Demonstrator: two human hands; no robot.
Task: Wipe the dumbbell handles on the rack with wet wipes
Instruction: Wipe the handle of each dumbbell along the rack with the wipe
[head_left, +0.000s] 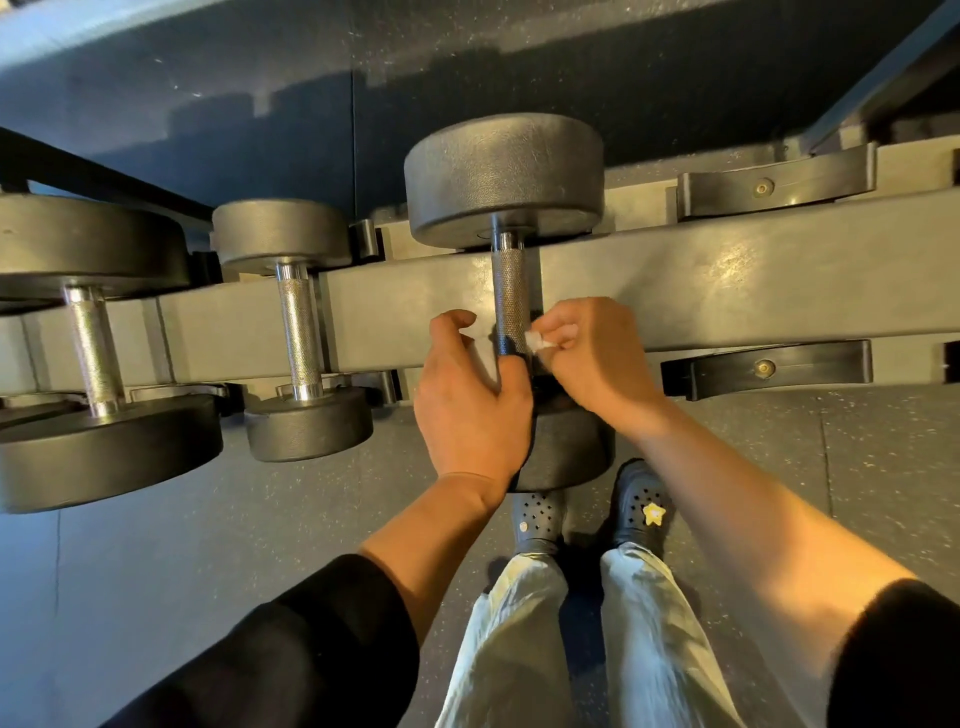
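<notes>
A long grey metal rack (727, 291) with black cradle pads runs across the view above a dark speckled rubber floor (857, 467). Three black round-headed dumbbells lie across it: a large one at the left (93, 249), a smaller one beside it (296, 244), and the big dumbbell being cleaned (504, 176) near the middle. Its knurled steel handle (510, 291) spans the rack's gap, pointing away from the person, with the near head partly hidden under the wrists.

The left hand (470, 405) rests on the near end of that handle, thumb along the bar and fingers curled loosely and spread, gripping nothing firmly. The right hand (592, 353) pinches a small white wet wipe (535, 340) between thumb and fingertips, pressing it against the handle's right side near its lower end. Black clogs, one with a yellow star charm (653, 513), stand below.
</notes>
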